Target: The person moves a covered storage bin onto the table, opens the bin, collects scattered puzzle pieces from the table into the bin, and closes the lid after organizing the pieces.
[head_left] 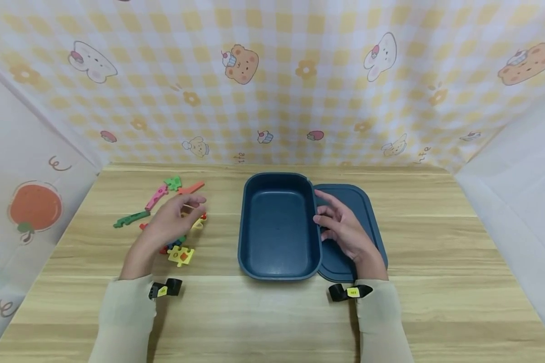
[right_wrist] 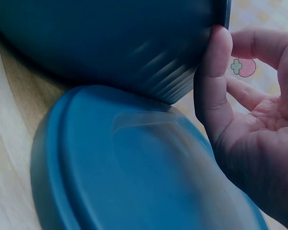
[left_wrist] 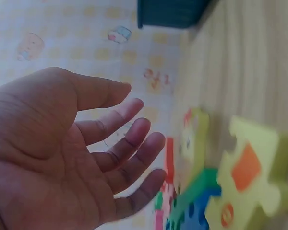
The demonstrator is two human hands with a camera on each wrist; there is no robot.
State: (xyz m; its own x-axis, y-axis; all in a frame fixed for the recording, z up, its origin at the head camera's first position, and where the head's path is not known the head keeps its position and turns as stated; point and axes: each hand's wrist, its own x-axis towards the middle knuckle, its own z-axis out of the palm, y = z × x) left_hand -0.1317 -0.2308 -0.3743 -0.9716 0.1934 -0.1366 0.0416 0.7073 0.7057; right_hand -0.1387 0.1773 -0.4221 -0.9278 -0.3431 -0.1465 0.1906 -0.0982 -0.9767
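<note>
My left hand (head_left: pixel 165 222) hovers over several colourful foam puzzle pieces, its fingers loosely bent with nothing between them. A yellow puzzle piece (left_wrist: pixel 249 172) with an orange shape lies below that hand, near a blue piece (left_wrist: pixel 194 215). In the head view, a pink piece (head_left: pixel 156 197), a dark green strip (head_left: pixel 131 219) and an orange strip (head_left: pixel 192 188) lie around it. The dark blue box (head_left: pixel 279 237) stands uncovered with a bare floor. My right hand (head_left: pixel 347 229) touches the box's right side with its thumb and index finger, above the blue lid (right_wrist: pixel 120 167).
The lid lies flat on the wooden table (head_left: pixel 254 322), against the box's right side. A checked cloth (head_left: pixel 277 101) with cartoon prints hangs along the back. White sheets stand at the left and right sides.
</note>
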